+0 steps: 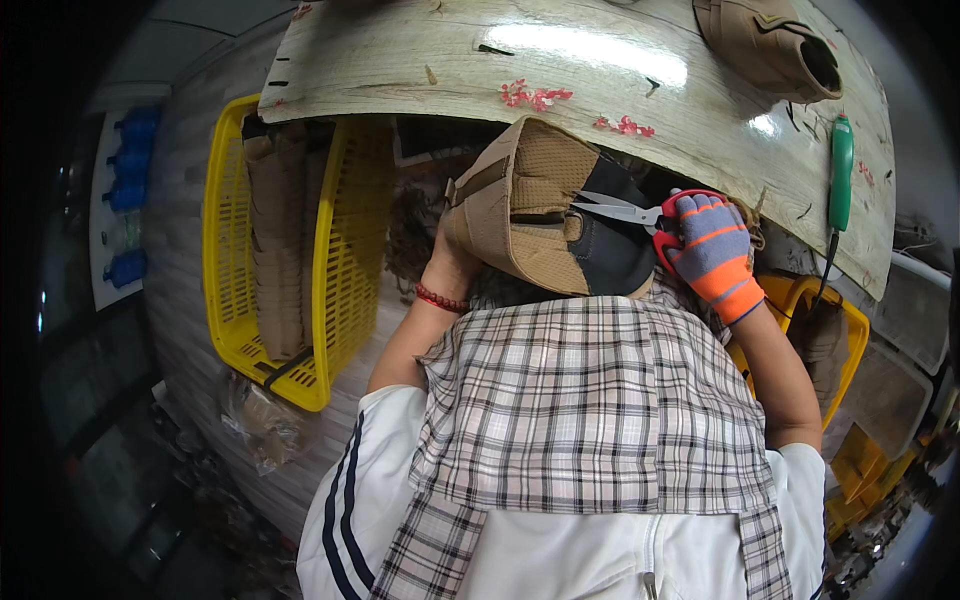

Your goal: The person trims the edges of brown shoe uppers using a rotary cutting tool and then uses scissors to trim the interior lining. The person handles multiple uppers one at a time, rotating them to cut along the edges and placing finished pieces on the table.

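Left hand [452,262], bare, grip closed under tan shoe upper [530,205], held above lap. Gloved right hand [712,250] grips red scissors [640,213], blades slightly open on dark lining. Risk: blades could nick lining or slip toward left fingers.

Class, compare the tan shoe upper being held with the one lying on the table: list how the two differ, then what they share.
The held shoe upper is gripped by the left hand in front of the table edge, while the second upper lies untouched on the table. Red-handled scissors in the gloved right hand touch the held one; nothing touches the other. The held one shows a dark lining. Both are tan.
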Tool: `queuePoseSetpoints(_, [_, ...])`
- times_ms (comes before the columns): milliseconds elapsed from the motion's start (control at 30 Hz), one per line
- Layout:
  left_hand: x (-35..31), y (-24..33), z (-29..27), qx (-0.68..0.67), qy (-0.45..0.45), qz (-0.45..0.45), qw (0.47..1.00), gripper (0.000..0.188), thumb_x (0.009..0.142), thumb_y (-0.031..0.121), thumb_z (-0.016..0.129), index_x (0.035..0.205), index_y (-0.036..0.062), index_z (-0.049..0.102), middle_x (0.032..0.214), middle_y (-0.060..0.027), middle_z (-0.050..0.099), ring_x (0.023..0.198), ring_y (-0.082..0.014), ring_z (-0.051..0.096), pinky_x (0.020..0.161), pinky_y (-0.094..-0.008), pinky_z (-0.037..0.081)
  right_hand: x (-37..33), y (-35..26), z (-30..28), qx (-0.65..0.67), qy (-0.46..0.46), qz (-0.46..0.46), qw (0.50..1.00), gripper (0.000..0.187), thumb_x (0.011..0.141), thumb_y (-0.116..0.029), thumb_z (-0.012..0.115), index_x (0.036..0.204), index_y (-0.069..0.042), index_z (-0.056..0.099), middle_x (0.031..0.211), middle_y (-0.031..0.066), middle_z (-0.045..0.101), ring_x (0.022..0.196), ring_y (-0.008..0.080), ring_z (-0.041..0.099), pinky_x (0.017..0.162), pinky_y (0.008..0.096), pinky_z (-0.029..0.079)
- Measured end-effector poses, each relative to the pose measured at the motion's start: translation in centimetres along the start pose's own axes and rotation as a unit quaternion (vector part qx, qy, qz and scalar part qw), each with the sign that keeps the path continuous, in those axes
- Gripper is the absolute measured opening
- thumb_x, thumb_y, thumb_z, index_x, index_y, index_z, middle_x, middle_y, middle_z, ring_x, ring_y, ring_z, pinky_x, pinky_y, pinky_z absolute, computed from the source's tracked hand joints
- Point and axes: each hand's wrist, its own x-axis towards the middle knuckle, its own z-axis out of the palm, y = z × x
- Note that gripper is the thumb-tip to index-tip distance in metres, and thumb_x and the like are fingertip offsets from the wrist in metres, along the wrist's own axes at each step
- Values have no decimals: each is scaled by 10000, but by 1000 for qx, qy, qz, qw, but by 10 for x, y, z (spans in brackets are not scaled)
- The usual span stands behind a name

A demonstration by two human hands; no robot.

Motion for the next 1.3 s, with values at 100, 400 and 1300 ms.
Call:
queuePoseSetpoints(100, [7, -2, -2, -69, -9, -22, 997, 403, 951, 219, 607, 1298, 28, 536, 1264, -47, 585, 1136, -148, 560, 972, -288, 453, 5, -4, 2, 21, 15, -6, 1000, 434, 664, -273, 768, 1027, -113, 590, 963, 86, 593, 922, 290, 577, 799, 415, 451])
queuePoseSetpoints(400, [9, -8, -21, -141, -187, 0, 972, 418, 1020, 240, 396, 1375, 22, 430, 1355, -106, 522, 1198, -214, 533, 1008, -345, 441, 7, -9, 5, 3, 18, -6, 1000, 487, 677, -273, 760, 1094, -105, 574, 975, 88, 601, 931, 295, 579, 801, 405, 461])
queuePoseSetpoints(1300, [1, -13, -15, -53, -38, -27, 998, 457, 1029, 316, 395, 1395, 43, 424, 1333, -97, 548, 1201, -221, 537, 1016, -363, 451, -1, 1, 4, 72, 48, 76, 993, 330, 732, -197, 731, 1019, -89, 609, 918, 106, 648, 878, 308, 620, 750, 398, 497])
